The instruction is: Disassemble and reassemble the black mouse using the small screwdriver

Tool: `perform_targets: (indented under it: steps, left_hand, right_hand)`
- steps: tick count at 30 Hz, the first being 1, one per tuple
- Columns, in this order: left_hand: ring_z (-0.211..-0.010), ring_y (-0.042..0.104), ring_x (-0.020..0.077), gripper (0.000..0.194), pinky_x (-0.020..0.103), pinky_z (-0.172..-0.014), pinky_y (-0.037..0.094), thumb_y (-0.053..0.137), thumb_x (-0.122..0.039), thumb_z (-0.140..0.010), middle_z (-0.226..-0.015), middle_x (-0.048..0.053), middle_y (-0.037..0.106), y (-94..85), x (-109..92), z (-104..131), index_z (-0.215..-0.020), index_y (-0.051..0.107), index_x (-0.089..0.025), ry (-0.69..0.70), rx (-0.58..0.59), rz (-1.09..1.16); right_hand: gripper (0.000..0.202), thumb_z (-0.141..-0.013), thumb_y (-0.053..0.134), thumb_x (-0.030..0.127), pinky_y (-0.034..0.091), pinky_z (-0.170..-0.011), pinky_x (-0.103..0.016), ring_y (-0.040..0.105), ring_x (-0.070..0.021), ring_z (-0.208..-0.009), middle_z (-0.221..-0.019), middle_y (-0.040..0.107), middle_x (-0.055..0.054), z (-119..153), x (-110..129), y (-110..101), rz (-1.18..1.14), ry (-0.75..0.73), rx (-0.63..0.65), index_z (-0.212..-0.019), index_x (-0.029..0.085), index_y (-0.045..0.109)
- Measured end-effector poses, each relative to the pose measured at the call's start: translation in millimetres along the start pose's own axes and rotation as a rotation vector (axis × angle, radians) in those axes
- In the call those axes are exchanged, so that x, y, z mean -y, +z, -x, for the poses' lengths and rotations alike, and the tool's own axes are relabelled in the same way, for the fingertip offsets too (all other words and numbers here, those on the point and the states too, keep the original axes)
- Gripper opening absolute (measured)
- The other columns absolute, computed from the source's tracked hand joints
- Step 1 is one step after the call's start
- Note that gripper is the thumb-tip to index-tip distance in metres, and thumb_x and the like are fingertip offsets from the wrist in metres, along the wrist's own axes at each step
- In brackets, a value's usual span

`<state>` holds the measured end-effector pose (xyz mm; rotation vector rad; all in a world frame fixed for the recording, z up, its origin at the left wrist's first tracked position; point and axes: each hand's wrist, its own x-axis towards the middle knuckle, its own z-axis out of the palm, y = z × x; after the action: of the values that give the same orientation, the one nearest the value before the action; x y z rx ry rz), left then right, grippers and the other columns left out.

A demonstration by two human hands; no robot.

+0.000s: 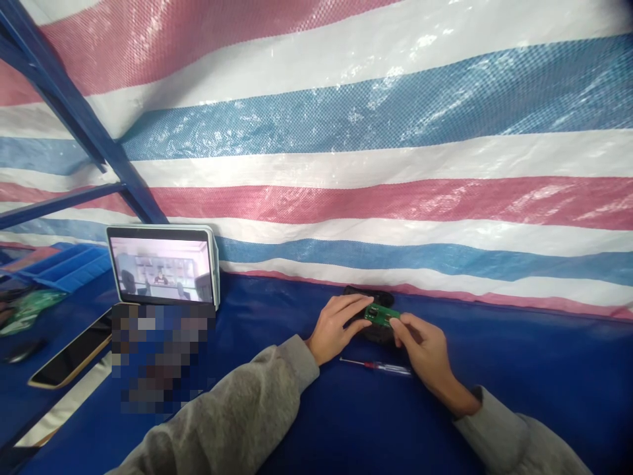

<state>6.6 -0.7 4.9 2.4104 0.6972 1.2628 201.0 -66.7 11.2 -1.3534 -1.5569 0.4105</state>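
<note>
A small green circuit board [382,315] is gripped between my two hands above the blue surface. The fingertips and thumb of my left hand [335,326] close on its left end. My right hand [429,348] pinches the opposite end between thumb and fingers. Dark parts show on the board's face, too small to name. Just under the board is a black part [376,334], mostly hidden by it and my fingers. Another black piece [384,296] lies behind, near the striped sheet. In front of my hands rests a thin screwdriver [383,367] with a clear handle and red collar.
A tablet [161,267] playing a video stands to the left. Beside it lie a phone [74,349], a blue compartment tray [74,267] and a dark rounded object [24,350]. A striped plastic sheet [346,198] hangs behind the blue-covered table [336,429]. A patch near the tablet is pixelated.
</note>
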Motion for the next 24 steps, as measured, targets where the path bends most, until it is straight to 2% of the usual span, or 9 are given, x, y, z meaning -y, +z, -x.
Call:
perform_targets:
  steps: [4, 6, 9, 10, 12, 15, 20, 22, 24]
  left_hand:
    - [-0.111, 0.062, 0.0207, 0.036, 0.036, -0.093, 0.049, 0.055, -0.037, -0.095, -0.121, 0.007, 0.066, 0.7, 0.2, 0.1, -0.130, 0.056, -0.026, 0.007, 0.001, -0.007]
    - [-0.108, 0.063, 0.0211, 0.035, 0.036, -0.093, 0.050, 0.056, -0.037, -0.095, -0.117, 0.008, 0.067, 1.1, 0.3, 0.2, -0.128, 0.057, -0.025, 0.000, -0.005, 0.000]
    - [-0.108, 0.064, 0.0220, 0.035, 0.038, -0.093, 0.049, 0.057, -0.038, -0.094, -0.116, 0.008, 0.068, 1.2, 0.2, 0.3, -0.127, 0.058, -0.024, -0.012, -0.014, 0.001]
    - [-0.109, 0.063, 0.0223, 0.036, 0.038, -0.093, 0.049, 0.057, -0.038, -0.094, -0.116, 0.008, 0.068, 1.2, 0.1, 0.2, -0.127, 0.058, -0.024, -0.018, -0.016, 0.002]
    - [-0.109, 0.063, 0.0225, 0.036, 0.038, -0.094, 0.049, 0.058, -0.038, -0.093, -0.117, 0.008, 0.068, 1.0, -0.1, -0.2, -0.126, 0.058, -0.024, -0.030, -0.021, 0.010]
    - [-0.109, 0.064, 0.0225, 0.036, 0.039, -0.094, 0.049, 0.059, -0.039, -0.093, -0.117, 0.007, 0.069, 0.6, -0.5, -0.9, -0.125, 0.059, -0.023, -0.036, -0.026, 0.028]
    - [-0.109, 0.064, 0.0221, 0.038, 0.039, -0.095, 0.051, 0.058, -0.040, -0.093, -0.118, 0.007, 0.069, 0.1, -1.0, -1.0, -0.127, 0.058, -0.023, -0.031, -0.033, 0.072]
    - [-0.107, 0.065, 0.0215, 0.037, 0.038, -0.095, 0.051, 0.058, -0.039, -0.093, -0.116, 0.007, 0.069, 0.0, -1.2, -0.6, -0.126, 0.060, -0.023, -0.017, -0.048, 0.096]
    - [-0.106, 0.065, 0.0210, 0.035, 0.037, -0.095, 0.052, 0.059, -0.036, -0.093, -0.114, 0.007, 0.070, 0.0, -1.2, -0.2, -0.125, 0.061, -0.022, 0.011, -0.045, 0.107]
  right_hand:
    - [0.043, -0.091, 0.052, 0.041, 0.041, -0.054, -0.026, 0.049, -0.0113, -0.049, -0.051, 0.050, 0.003, -0.2, 1.0, 0.1, 0.006, -0.016, 0.009, -0.053, 0.022, 0.048]
    - [0.038, -0.091, 0.053, 0.041, 0.044, -0.054, -0.026, 0.051, -0.0118, -0.050, -0.053, 0.052, 0.003, 0.3, -0.1, 0.9, -0.013, -0.014, 0.002, -0.058, 0.022, 0.054]
    - [0.024, -0.088, 0.058, 0.040, 0.052, -0.057, -0.028, 0.059, -0.0143, -0.057, -0.069, 0.063, 0.000, 1.5, -3.6, 3.1, -0.077, 0.011, -0.030, -0.098, 0.021, 0.067]
    - [0.032, -0.087, 0.060, 0.040, 0.054, -0.060, -0.029, 0.061, -0.0154, -0.061, -0.077, 0.067, -0.001, 1.8, -4.7, 3.9, -0.089, 0.011, -0.037, -0.112, 0.021, 0.064]
    - [0.043, -0.085, 0.063, 0.038, 0.056, -0.064, -0.032, 0.064, -0.0168, -0.068, -0.091, 0.070, -0.005, 2.4, -6.4, 5.1, -0.074, -0.020, -0.041, -0.124, 0.021, 0.059]
    - [0.040, -0.085, 0.064, 0.035, 0.057, -0.068, -0.032, 0.065, -0.0168, -0.071, -0.102, 0.070, -0.007, 2.9, -7.4, 5.7, -0.015, -0.086, -0.054, -0.123, 0.022, 0.062]
    - [0.037, -0.085, 0.065, 0.034, 0.056, -0.068, -0.032, 0.064, -0.0153, -0.067, -0.100, 0.070, -0.006, 3.3, -6.3, 4.3, 0.015, -0.118, -0.066, -0.119, 0.022, 0.064]
    - [0.034, -0.085, 0.064, 0.034, 0.055, -0.068, -0.031, 0.065, -0.0159, -0.069, -0.095, 0.070, -0.005, 3.0, -5.1, 3.3, 0.002, -0.109, -0.056, -0.116, 0.022, 0.066]
    - [0.021, -0.087, 0.061, 0.035, 0.053, -0.065, -0.029, 0.065, -0.0156, -0.065, -0.080, 0.070, -0.002, 2.2, -3.4, 2.5, -0.012, -0.087, -0.044, -0.101, 0.022, 0.070]
